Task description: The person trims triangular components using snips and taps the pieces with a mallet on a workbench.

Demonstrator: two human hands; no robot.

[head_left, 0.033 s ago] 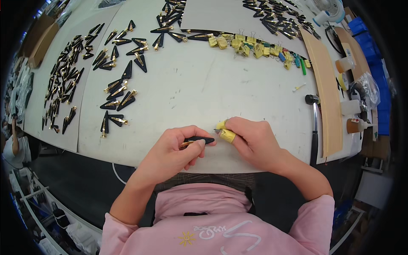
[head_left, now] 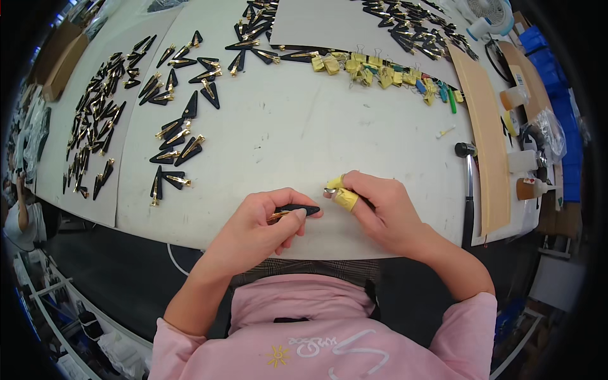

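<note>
My left hand [head_left: 263,225] pinches a black, pointed hair clip [head_left: 303,208] with a gold-coloured metal part, its tip toward my right hand. The thumb lies over the clip and covers some of it. Just to the right and apart from the clip, my right hand [head_left: 380,206] is closed on a small tool [head_left: 329,190] with a rounded silver tip; a dark shaft shows behind the thumb. Yellow tape [head_left: 345,200] wraps the thumb and forefinger of that hand. Both hands are over the table's front edge.
Similar black clips [head_left: 190,149] lie scattered at left, more at the far left and back. Yellow-wrapped binder clips [head_left: 386,77] line a board's edge [head_left: 316,25]. At right are a hammer [head_left: 468,183], a cardboard strip [head_left: 487,145], bottles [head_left: 525,160] and a fan [head_left: 489,11].
My right hand's thumb and forefinger have shifted slightly, and the tool's rounded silver tip now shows plainly. My left hand with the hair clip has stayed in place.
</note>
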